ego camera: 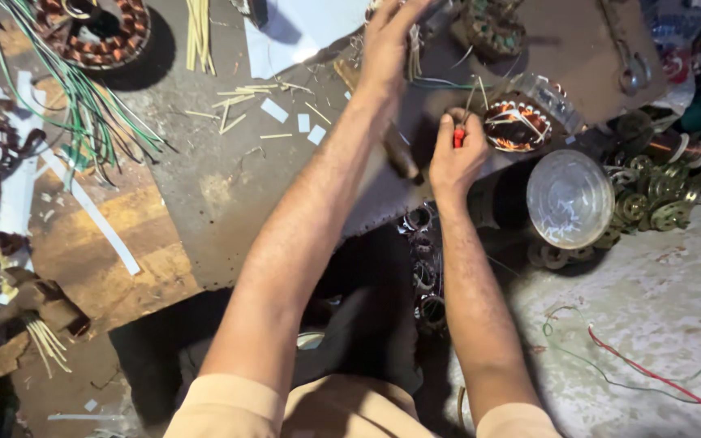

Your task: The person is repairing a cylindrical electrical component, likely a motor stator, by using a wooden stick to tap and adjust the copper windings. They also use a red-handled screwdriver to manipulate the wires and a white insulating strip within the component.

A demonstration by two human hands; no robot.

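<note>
Right hand (456,158): fingers closed around a small red-handled tool (458,136), only the red grip showing between thumb and forefinger. The hand sits just left of a copper-wound stator (517,126), which lies on the dark metal surface (221,174) with pale wire ends sticking up from its ring.

Left hand (391,40): raised above the surface at the top of view, fingers pinched together on a bundle of thin wires (414,53); the fingertips run out of frame, so the exact grip cannot be told.

Between the two forearms: a brown wooden handle (399,154) lying on the surface, partly hidden by the left arm.

Right of the stator: a clear round plastic lid (569,199), beside a heap of brass-coloured metal parts (655,199). A second wound motor part (492,28) lies near the top edge, with a spanner (630,65) further right.

Centre of the surface: scattered pale sticks (241,97) and small white paper slips (273,109); a white sheet (298,28) above them.

Upper left: another copper-wound stator (95,32) and a loose spray of green and white wires (83,105).

Lower left: a white strip (95,215) on brown wood. Lower right: red and green wires (651,373) on a pale floor.
</note>
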